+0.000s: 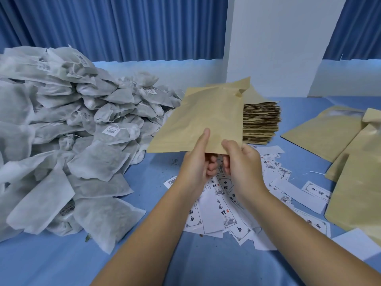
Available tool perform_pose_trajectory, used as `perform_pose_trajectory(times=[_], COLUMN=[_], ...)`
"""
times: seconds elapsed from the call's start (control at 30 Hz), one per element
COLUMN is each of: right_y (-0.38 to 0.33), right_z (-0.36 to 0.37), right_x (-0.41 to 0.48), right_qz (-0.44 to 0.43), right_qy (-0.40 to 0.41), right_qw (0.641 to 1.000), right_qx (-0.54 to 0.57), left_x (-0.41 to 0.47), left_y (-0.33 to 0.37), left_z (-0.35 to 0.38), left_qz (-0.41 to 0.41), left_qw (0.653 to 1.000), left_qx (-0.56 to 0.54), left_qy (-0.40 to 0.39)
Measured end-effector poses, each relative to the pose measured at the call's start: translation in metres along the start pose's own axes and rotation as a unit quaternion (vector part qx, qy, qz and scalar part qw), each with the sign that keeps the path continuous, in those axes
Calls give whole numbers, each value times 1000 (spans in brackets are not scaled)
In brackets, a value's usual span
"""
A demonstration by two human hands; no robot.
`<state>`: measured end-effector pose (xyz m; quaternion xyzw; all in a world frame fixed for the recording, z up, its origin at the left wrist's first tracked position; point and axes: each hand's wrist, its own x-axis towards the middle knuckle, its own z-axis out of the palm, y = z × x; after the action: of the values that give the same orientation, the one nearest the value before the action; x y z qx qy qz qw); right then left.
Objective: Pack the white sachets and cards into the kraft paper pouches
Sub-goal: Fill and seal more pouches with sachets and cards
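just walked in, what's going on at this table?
A person is holding one kraft pouch up over the blue table. The left hand and right hand both grip its near edge, thumbs on the front. Neither hand holds a sachet or card. The white sachets are piled at the left and the cards lie scattered beneath the hands. A stack of flat pouches sits behind, and more pouches lie at the right.

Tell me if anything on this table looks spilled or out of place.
Yes, minor: dark crumbs are sprinkled on the blue cloth beside the sachet pile, and a leaf scrap lies at its front edge, likely leaked contents. The cards lie scattered, not stacked.
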<state>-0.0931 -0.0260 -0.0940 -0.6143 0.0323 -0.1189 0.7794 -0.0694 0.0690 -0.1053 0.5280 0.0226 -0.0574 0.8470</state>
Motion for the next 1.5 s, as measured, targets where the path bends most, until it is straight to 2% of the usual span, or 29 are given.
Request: perform_pose_trajectory(times=[0.1,0.3,0.4,0.47,0.53,0.7,0.8,0.93,1.07,1.17,1.23,1.33,1.4,1.5], right_y=[-1,1,0,0,2,4,3,-1,5,9,9,7,6,8], right_z=[-3,4,4,1,-1,0,0,-3,-2,2,2,-2,-5,-6], right_x=[2,-3,-4,-1,1,3,1,3,2,-1,1,8,11,12], right_qz=[-1,29,4,-19,-21,58,22,-17,33,69,80,85,91,105], right_qy=[29,-15,15,41,47,20,44,93,37,-20,-16,15,22,14], right_qw=[1000,999,999,998,998,998,999,993,998,997,996,996,995,994], right_qx=[-2,3,36,38,30,-19,16,76,40,-27,-42,-3,33,39], left_x=[2,-1,-2,-2,-2,-8,-11,-11,-11,-14,-14,-13,-10,-9], left_y=[2,-3,2,4,1,-3,-4,3,6,2,0,0,2,4], left_z=[-3,-1,3,3,3,8,11,9,6,9,13,13,9,5], left_qz=[12,19,-12,0,27,39,35,61,81,82,56,26,34,60], left_qw=[1000,999,1000,1000,999,993,988,992,991,990,992,994,994,992], left_qx=[-10,47,20,7,33,109,145,60,26,51,70,53,15,17], left_qy=[15,-11,-17,10,33,36,31,88,106,104,85,88,103,106])
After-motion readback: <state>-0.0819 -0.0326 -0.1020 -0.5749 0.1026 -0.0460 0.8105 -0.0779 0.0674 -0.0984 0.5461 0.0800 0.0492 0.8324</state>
